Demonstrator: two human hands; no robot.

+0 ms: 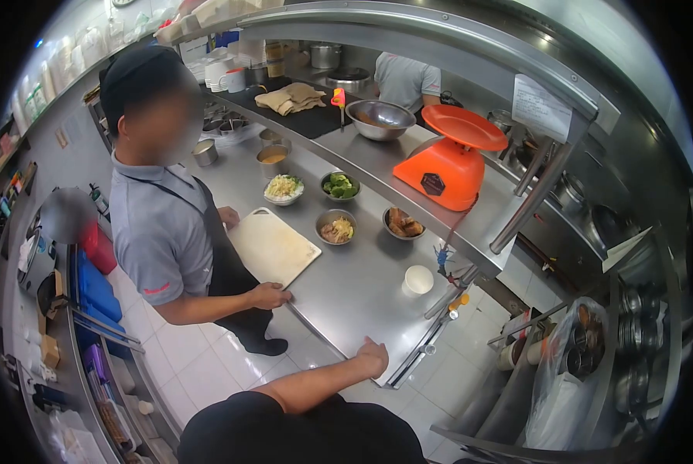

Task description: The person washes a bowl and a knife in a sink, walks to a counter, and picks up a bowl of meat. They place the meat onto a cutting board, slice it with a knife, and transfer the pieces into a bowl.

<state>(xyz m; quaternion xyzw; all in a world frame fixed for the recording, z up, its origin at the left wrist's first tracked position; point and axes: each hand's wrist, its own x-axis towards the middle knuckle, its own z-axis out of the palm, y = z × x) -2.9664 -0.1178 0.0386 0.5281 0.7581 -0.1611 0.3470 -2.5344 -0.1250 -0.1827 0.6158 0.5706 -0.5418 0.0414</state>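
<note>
My left hand (pixel 373 357) rests at the near corner of the steel table (pixel 342 298), its thumb apart and no object visible in it. The other fingers are partly hidden. A white paper cup (pixel 417 281) stands beyond it, apart from the hand. My right hand is out of view. Across the tabletop, a co-worker (pixel 164 209) has one hand by the near corner of a white cutting board (pixel 273 247) and the other at its far side. Beyond the board are metal bowls of shredded food (pixel 337 230), brown fried pieces (pixel 403 223), green vegetables (pixel 339 185) and chopped cabbage (pixel 284 188).
An orange scale (pixel 445 166) and a steel mixing bowl (pixel 380 120) sit on the raised shelf. Metal pots (pixel 273 160) stand at the table's far end. Another person (pixel 408 81) works behind the shelf. Stacked pans (pixel 636 340) line the right side.
</note>
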